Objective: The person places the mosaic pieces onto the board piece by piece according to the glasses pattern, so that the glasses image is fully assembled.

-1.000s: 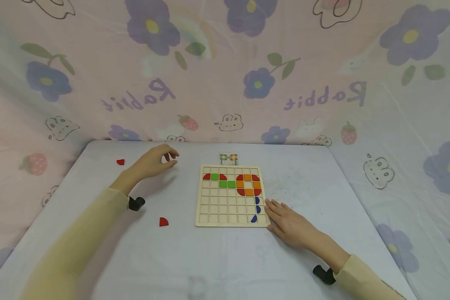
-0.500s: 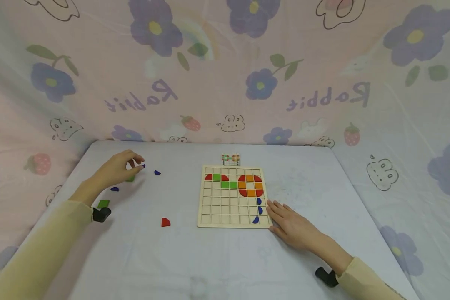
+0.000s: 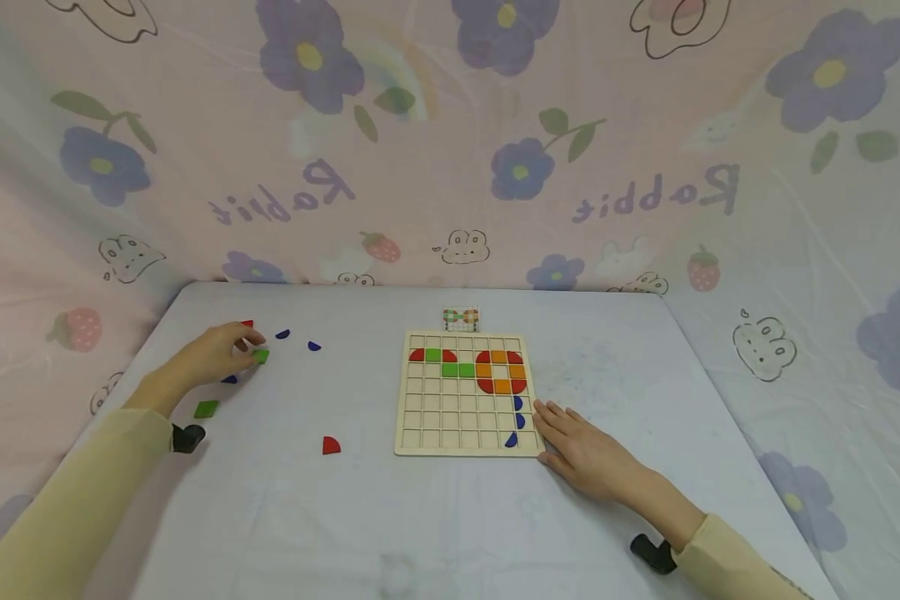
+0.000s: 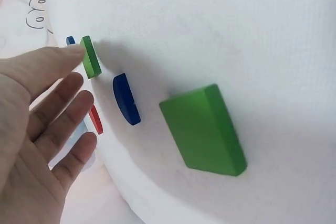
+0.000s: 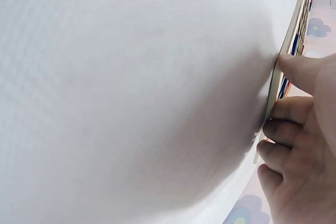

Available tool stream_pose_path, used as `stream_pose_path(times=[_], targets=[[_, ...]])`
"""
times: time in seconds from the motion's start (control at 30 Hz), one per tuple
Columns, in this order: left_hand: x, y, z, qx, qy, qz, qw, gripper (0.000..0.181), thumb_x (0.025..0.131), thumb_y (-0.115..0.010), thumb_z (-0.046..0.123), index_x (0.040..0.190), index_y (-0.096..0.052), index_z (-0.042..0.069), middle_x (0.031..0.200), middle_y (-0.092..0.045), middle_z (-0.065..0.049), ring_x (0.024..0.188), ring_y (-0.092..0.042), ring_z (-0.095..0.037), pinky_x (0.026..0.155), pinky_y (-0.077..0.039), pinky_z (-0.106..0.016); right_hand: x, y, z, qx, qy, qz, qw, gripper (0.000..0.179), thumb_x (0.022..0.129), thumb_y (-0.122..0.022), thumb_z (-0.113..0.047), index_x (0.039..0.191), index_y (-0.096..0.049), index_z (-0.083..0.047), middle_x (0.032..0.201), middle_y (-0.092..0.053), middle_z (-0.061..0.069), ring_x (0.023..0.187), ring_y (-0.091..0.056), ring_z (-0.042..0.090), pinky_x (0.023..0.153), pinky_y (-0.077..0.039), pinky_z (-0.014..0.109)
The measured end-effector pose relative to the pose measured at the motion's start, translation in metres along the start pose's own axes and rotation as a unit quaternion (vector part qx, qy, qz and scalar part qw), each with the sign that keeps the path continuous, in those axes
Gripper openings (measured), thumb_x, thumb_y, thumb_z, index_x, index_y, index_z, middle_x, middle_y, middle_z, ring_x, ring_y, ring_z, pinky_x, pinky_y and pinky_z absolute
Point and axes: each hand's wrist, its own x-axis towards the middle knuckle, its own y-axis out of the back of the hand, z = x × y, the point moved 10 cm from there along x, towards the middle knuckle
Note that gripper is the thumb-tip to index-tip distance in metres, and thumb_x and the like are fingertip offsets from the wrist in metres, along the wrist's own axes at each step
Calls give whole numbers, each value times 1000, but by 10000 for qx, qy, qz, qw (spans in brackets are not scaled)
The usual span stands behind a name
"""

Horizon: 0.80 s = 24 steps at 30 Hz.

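In the head view my left hand (image 3: 217, 358) is low over the scattered pieces at the table's left. Its thumb is at a green square tile (image 3: 262, 357), with the other fingers loosely bent above it. The left wrist view has the thumb tip overlapping that tile (image 4: 91, 59); whether they touch is unclear. Blue half-round pieces (image 3: 282, 334) lie just beyond the fingers. A light wooden grid board (image 3: 438, 421) stands mid-table, holding red, green, orange and blue pieces. My right hand (image 3: 581, 450) rests flat, extended fingers against the board's right edge.
Another green tile (image 3: 206, 409) and a blue piece (image 3: 229, 379) lie by the left wrist. A red quarter-round piece (image 3: 332, 445) is between there and the board. Behind the board is a small pattern card (image 3: 461, 317). A patterned cloth (image 3: 420, 167) hangs along the back.
My left hand has swept left from near the board to the scattered pieces, then slightly farther left and down to the green tile. My right hand has stayed at the board's edge.
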Motion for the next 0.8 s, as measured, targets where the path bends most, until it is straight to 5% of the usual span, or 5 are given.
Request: stream_pose_path(times=[0.33,0.8], targets=[[2,-3,-2,168,30,-99,9998,30,91,-73,5,119,-68,-6,108,-69,-17,100,-63,-35,84,-53,-53,0,1,-1,70,-82,-22,9999,64,104,-65,-29,154,-44,4,165,-34,20,152,-33,40,120,-31,57],[3,-8,-7,146,60,-61,9999,28,93,-72,6,119,-70,-4,103,-68,-12,95,-63,-30,81,-53,-49,-1,2,-2,32,-84,-42,10000,64,104,-65,-30,155,-43,4,166,-33,19,152,-32,39,121,-30,56]])
